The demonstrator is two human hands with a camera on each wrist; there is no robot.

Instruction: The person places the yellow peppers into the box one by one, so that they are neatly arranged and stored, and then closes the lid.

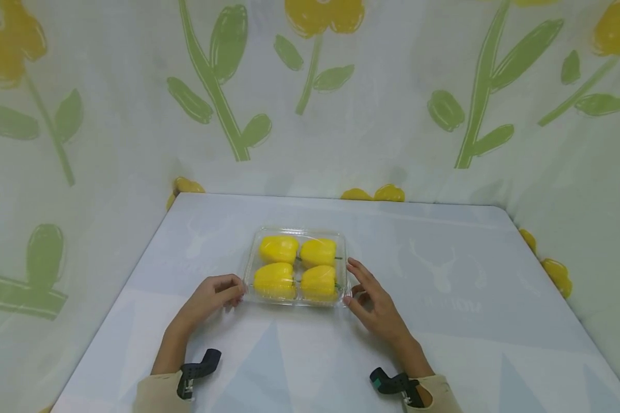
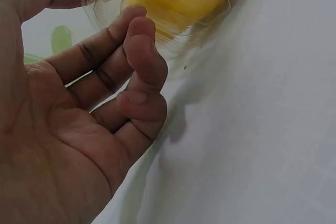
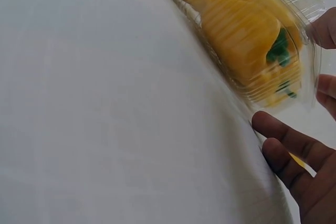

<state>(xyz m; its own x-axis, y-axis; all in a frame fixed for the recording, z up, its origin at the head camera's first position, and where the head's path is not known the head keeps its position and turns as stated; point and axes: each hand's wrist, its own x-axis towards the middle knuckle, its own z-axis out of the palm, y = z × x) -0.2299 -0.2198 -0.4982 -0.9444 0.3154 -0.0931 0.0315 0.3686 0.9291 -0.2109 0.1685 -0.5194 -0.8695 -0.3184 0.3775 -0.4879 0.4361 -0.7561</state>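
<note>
A clear plastic clamshell box (image 1: 297, 304) with a ribbed lid lies on the table, with several yellow bell peppers (image 1: 274, 281) inside. Green stems (image 3: 278, 48) show through the plastic in the right wrist view. My left hand (image 1: 214, 298) pinches the box's near left corner between thumb and fingers; its other fingers curl loosely below. At the right edge, my right hand (image 1: 374, 304) holds the rim with thumb and forefinger spread along it. The remaining fingers (image 3: 286, 135) of that hand stay apart from the box, near the tabletop.
The box sits mid-table on a pale tabletop (image 1: 460, 344) with faint printed shapes. Behind and at both sides hangs a white curtain (image 1: 367, 143) with yellow flowers and green leaves. Black wrist straps with mounts (image 1: 198, 367) sit on both wrists.
</note>
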